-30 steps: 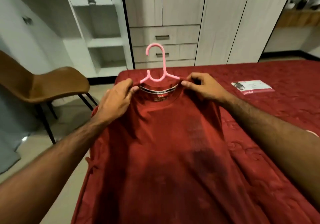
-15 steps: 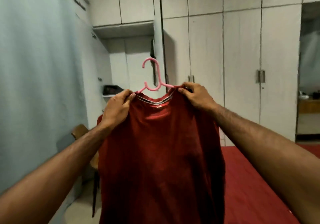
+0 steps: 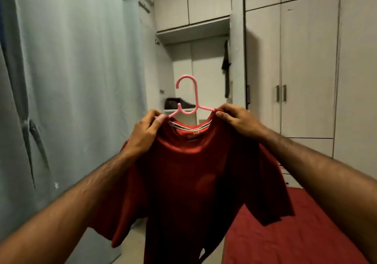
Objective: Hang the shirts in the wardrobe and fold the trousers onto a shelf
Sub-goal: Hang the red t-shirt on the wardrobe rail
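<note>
The dark red cotton T-shirt (image 3: 193, 174) on its pink plastic hanger (image 3: 186, 100), lifted off the red bed (image 3: 295, 239), now hangs free; left hand (image 3: 143, 136) and right hand (image 3: 237, 120) pinch its shoulders (open wardrobe (image 3: 195, 63) at twelve o'clock).

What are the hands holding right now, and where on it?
Both hands, left and right, pinch the red shirt at its shoulders, over the pink hanger.
</note>
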{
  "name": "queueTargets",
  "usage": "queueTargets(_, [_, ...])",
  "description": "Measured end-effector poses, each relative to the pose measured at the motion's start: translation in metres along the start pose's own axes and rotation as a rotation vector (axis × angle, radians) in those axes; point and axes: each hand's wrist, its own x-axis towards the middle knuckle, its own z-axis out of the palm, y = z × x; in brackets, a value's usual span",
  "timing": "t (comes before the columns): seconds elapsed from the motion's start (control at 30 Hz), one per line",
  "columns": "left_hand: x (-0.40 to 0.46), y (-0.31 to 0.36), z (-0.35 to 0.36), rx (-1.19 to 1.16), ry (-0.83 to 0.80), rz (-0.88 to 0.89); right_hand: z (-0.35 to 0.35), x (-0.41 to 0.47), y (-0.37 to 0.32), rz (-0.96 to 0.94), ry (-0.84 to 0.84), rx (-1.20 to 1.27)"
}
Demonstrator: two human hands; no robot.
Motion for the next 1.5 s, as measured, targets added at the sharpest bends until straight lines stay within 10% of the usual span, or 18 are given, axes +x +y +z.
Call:
queueTargets(0.3, [0.095, -0.155, -0.073, 0.319, -0.074, -0.005, 0.126, 0.169, 0.004, 0.002, -0.233, 0.034])
queueTargets(0.77, [0.31, -0.151, -0.219, 0.278, 0.029, 0.0, 0.096, 0.383, -0.102, 0.087, -0.266, 0.058])
queueTargets(1.5, [0.469, -0.252, -0.079, 0.156, 0.103, 0.035, 0.11, 0.525, 0.074, -0.037, -0.143, -0.019])
